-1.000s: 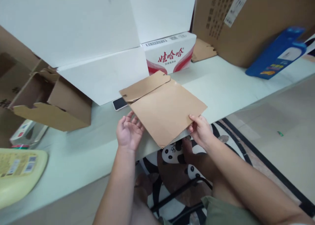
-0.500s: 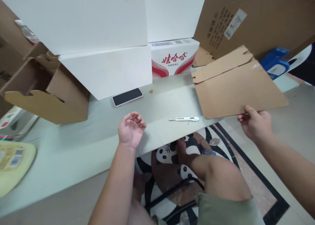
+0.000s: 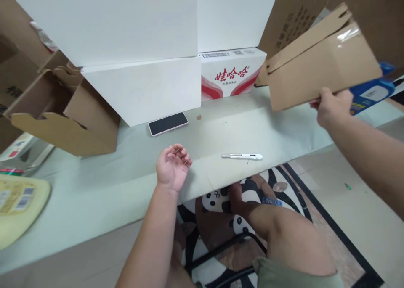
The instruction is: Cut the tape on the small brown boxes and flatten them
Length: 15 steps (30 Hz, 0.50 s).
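Note:
My right hand (image 3: pixel 334 105) grips the lower edge of a brown cardboard piece (image 3: pixel 325 65), a flat panel with a creased flap along its top. It is held tilted above the right part of the table, in front of a blue bottle. My left hand (image 3: pixel 173 166) rests palm up over the table's front edge, fingers loosely curled and apart, holding nothing. A white utility knife (image 3: pixel 242 156) lies on the table to the right of that hand. Behind the left hand lies a phone (image 3: pixel 168 124) with a dark screen.
An open cardboard box (image 3: pixel 66 124) stands at the left, with a yellow bottle (image 3: pixel 23 208) nearer me. White boxes (image 3: pixel 145 90) and a red-and-white carton (image 3: pixel 233 75) line the back of the pale table (image 3: pixel 94 187). A blue bottle (image 3: pixel 372 96) is at the right.
My right hand has lifted the cardboard piece up and away toward the back right, tilting it more. My left hand stays nearly still. The view has shifted slightly.

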Tool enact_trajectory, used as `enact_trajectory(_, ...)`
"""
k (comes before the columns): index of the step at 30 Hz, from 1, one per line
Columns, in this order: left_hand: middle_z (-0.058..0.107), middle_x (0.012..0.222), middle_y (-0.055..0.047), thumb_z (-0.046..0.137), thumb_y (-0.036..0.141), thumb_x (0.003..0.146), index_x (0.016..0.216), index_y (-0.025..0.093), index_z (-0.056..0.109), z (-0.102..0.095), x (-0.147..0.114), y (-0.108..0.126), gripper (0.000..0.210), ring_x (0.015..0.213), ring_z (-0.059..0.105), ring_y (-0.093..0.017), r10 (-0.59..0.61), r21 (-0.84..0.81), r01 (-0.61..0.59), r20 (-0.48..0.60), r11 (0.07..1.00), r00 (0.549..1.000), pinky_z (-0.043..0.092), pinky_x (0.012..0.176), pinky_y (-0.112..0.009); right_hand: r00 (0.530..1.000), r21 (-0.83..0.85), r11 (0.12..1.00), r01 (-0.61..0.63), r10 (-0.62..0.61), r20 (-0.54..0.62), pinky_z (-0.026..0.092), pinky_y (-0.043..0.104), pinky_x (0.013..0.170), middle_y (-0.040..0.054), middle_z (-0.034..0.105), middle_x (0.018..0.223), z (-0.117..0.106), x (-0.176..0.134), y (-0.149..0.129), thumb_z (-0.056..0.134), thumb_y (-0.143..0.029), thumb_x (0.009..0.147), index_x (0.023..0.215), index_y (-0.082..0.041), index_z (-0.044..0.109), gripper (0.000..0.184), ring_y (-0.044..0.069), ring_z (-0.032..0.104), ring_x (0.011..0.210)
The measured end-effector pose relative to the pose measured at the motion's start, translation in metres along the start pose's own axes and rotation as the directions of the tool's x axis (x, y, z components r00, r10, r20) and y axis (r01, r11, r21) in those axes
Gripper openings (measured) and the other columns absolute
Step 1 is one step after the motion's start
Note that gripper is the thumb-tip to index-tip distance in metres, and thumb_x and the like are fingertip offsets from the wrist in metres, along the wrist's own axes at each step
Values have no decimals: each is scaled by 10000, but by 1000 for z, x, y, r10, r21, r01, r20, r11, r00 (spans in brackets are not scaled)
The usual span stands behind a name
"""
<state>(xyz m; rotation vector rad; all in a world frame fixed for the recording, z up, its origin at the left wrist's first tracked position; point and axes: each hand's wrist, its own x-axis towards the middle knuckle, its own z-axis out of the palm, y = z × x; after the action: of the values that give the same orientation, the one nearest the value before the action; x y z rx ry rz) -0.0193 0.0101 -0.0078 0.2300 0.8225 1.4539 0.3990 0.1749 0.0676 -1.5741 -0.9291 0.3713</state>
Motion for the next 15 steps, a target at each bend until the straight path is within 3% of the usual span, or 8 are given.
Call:
enact_trajectory(1,515,630,11,641,343,727,723,172,635,0,0,1,171,531,529,-117,1,-2,-1,-2,1000,1000,465,538,-251,998,-99,995,-30,35,50,446,252,643,130,631,1111,8,14,-7,447,-63,961,1241,-137,498,294,32,616,689)
enact_trajectory(2,515,631,10,639,341,730,721,172,633,-1,0,1,170,530,525,-117,3,-6,-3,-2,1000,1000,461,537,-251,981,-202,978,-47,83,174,457,252,681,209,570,1288,16,24,-11,426,-106,998,1360,-154,423,365,46,658,829)
enact_trajectory(5,508,633,11,635,333,731,709,170,621,-2,0,4,165,525,509,-113,4,-29,-4,4,1000,1000,450,536,-248,933,-367,929,-54,179,314,499,276,730,345,463,1432,30,25,-8,340,-194,1051,1429,-119,374,387,122,679,1020)
enact_trajectory(7,501,632,14,634,331,730,707,170,618,-3,-1,7,164,525,501,-109,4,-44,-3,10,999,1000,445,540,-245,908,-449,894,-3,191,374,534,314,782,341,543,1368,34,1,10,333,-201,1040,1375,-80,438,371,170,690,1033)
enact_trajectory(10,491,628,16,625,331,739,706,175,613,-3,-3,11,160,519,488,-104,5,-57,-5,11,998,1000,434,537,-240,836,-555,815,168,180,518,512,462,1004,281,638,1318,31,-54,51,555,-271,941,1239,-108,582,341,302,656,1187)
enact_trajectory(13,483,621,19,622,329,752,701,178,599,-2,-7,12,161,508,475,-101,0,-74,2,16,997,1000,423,532,-238,760,-580,727,369,123,638,288,535,1232,227,498,1544,23,-95,85,580,-345,893,1266,-145,615,424,373,390,1492)
enact_trajectory(15,484,616,18,616,324,760,699,178,592,-1,-12,12,159,503,469,-101,-1,-94,2,17,996,1000,414,528,-236,724,-594,661,459,108,681,237,550,1259,207,446,1594,19,-104,93,543,-367,888,1334,-145,588,500,373,308,1540)
